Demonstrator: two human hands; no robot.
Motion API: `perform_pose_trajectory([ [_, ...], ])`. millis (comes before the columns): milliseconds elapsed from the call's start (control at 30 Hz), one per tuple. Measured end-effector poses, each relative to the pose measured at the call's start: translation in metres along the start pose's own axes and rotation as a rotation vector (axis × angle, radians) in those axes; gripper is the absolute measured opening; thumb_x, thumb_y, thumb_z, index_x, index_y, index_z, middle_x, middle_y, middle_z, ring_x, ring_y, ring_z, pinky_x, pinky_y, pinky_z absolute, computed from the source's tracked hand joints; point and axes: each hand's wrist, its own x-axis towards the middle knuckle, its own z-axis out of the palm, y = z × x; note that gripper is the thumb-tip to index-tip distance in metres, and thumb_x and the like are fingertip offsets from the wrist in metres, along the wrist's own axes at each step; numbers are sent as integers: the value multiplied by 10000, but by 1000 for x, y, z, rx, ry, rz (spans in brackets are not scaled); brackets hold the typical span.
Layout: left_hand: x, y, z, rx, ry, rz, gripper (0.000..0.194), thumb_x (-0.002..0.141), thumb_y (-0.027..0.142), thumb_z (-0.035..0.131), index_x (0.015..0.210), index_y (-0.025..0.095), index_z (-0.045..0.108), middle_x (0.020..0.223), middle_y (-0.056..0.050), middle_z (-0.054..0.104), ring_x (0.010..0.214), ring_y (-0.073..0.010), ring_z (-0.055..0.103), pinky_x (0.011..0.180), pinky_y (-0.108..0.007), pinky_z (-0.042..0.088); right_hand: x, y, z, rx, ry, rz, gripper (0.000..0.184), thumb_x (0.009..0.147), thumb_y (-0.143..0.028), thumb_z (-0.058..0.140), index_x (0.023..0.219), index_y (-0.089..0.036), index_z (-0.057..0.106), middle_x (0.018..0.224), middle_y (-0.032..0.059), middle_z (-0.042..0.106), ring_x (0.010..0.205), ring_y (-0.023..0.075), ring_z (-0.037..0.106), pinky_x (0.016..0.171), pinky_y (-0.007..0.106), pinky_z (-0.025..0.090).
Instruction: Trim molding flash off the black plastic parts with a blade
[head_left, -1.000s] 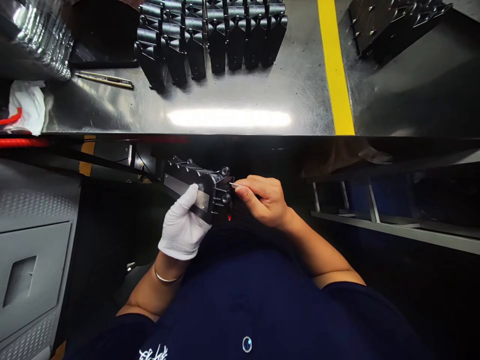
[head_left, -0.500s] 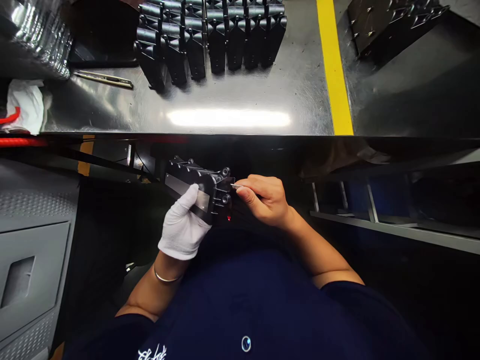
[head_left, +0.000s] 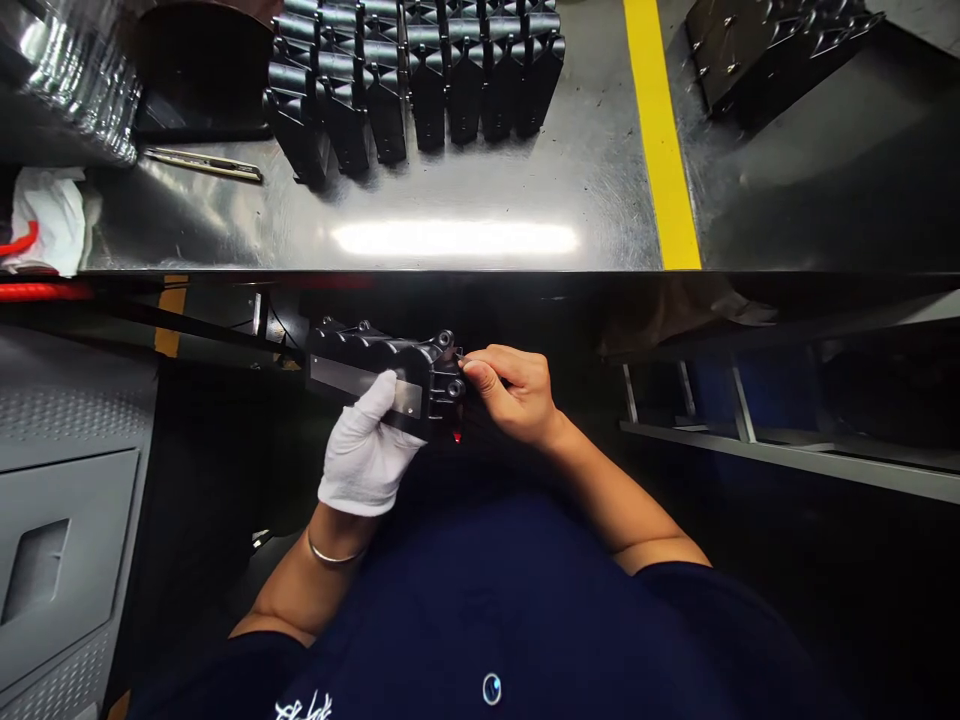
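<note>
Head view: my gloved left hand (head_left: 369, 455) grips one black housing (head_left: 375, 375) in front of the bench (head_left: 487, 200), thumb on its metal plate (head_left: 341, 377); my bare right hand (head_left: 517, 393) pinches a small piece (head_left: 460, 354) at its end. Beyond, seven columns of black parts (head_left: 427, 95) crowd the bench, right of one knife (head_left: 202, 163) and stacked clear trays (head_left: 86, 85), contents unclear.

White lettering (head_left: 304, 708) on the navy shirt (head_left: 465, 590) is cut off, unreadable.
</note>
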Motion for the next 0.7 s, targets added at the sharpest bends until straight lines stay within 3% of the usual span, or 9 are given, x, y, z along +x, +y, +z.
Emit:
perform_pose_trajectory([
  [100,4,2,-10,37,-9,2,431,967,55,302,1127,189,679,836,-10,772,763,-78,726,811,-155,557,-1,14,7,23,-3,91,320,926,-365,524,770,-153,706,717,48,701,636,126,629,601,240,491],
  [167,3,5,-22,89,-22,9,379,958,84,366,1055,213,709,797,5,765,802,-94,727,856,-183,553,-1,28,8,27,51,231,408,910,-468,521,745,-146,710,669,35,675,609,121,607,584,240,472],
  [300,-4,6,-36,165,-67,155,201,838,101,594,861,240,736,724,40,744,804,-122,727,844,-198,565,-2,43,0,10,181,496,534,864,-604,510,701,-135,705,489,-33,508,475,83,466,491,224,383],
  [467,0,5,-21,263,-135,214,123,690,81,737,684,196,695,725,20,742,878,-180,723,837,-254,584,-2,6,-15,126,-79,291,380,917,-433,532,758,-142,718,687,33,678,634,118,612,596,230,470],
  [567,3,4,-22,363,-143,362,150,653,130,799,740,215,711,743,22,751,968,-197,706,883,-264,567,1,-19,-22,165,-236,237,347,930,-359,527,722,-139,697,658,27,665,601,106,602,568,212,465],
  [700,4,5,-33,443,-139,448,303,655,130,804,909,270,718,930,19,766,1137,-209,637,985,-302,514,3,-28,-27,167,-331,281,348,930,-333,526,682,-133,666,584,5,604,526,82,540,493,196,409],
])
